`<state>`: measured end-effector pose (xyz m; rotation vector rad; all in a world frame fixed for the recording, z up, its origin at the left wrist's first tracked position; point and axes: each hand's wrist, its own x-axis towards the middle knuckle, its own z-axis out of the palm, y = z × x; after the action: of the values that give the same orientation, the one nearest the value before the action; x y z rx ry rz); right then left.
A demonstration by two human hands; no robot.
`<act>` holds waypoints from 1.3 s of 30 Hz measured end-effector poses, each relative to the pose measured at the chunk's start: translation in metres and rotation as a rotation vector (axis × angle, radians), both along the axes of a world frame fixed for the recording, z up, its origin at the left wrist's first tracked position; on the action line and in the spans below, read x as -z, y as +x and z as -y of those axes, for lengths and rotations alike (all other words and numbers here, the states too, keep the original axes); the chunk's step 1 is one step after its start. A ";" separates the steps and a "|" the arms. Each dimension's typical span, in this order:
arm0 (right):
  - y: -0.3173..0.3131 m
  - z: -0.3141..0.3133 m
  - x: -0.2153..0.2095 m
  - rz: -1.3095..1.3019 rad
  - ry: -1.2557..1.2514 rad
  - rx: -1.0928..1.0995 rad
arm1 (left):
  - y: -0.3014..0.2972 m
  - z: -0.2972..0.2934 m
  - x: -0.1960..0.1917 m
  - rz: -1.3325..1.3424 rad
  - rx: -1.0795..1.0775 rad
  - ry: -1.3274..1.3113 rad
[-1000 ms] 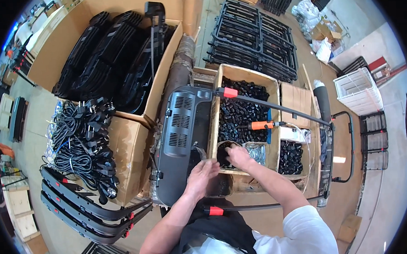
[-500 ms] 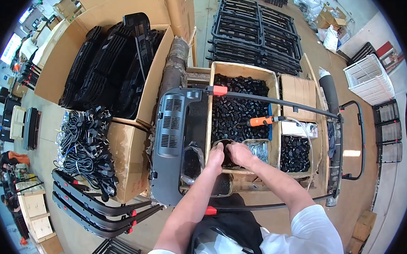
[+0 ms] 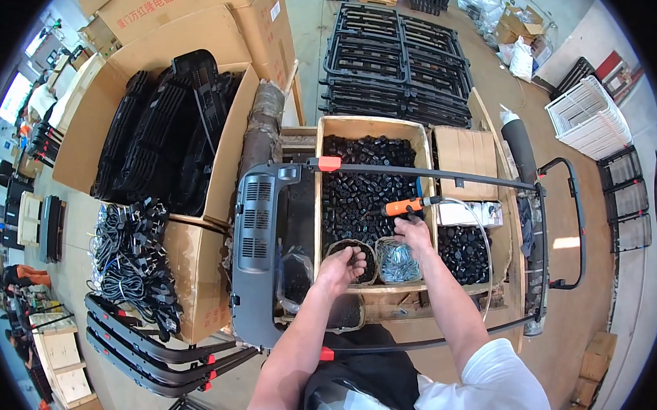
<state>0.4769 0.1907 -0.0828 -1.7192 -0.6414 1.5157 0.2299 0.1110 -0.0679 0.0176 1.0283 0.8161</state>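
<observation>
My left hand (image 3: 342, 271) is closed, its fingers curled up above a small tub of dark screws (image 3: 363, 261); what it holds, if anything, is too small to make out. My right hand (image 3: 413, 235) has its fingers apart at the lower edge of an orange power screwdriver (image 3: 404, 206), which lies on the black plastic parts (image 3: 368, 181) in a wooden bin. Silver screws (image 3: 398, 262) fill a second small tub below my right hand. A black frame with red corner pieces (image 3: 329, 163) spans the bin, joined to a grey vented panel (image 3: 255, 231) on the left.
Left of the panel stands a cardboard box (image 3: 230, 165) of black vented panels, with bundled black cables (image 3: 131, 263) in front. Right of the bin are black caps (image 3: 465, 256) and a cardboard piece (image 3: 465, 164). Stacked black frames (image 3: 395, 68) lie beyond. The screwdriver's cable (image 3: 486, 271) hangs down.
My hands have come apart from the tub of dark screws. The right moved right and up to the screwdriver; the left drew back slightly, fingers curled. The whole view has shifted a little.
</observation>
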 end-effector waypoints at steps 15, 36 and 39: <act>-0.065 -0.031 0.011 0.600 0.553 -0.282 | -0.026 0.058 -0.062 -0.012 -0.126 0.159; -0.233 0.057 -0.228 -0.032 0.731 -0.480 | -0.149 0.001 -0.104 0.484 -0.686 0.096; -0.248 0.055 -0.230 -0.027 0.738 -0.470 | -0.161 -0.003 -0.100 0.543 -0.699 0.101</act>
<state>0.2290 0.1354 0.1467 -1.0158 -1.4514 1.3372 0.0688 0.1135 0.0320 -0.4766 0.4603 1.4099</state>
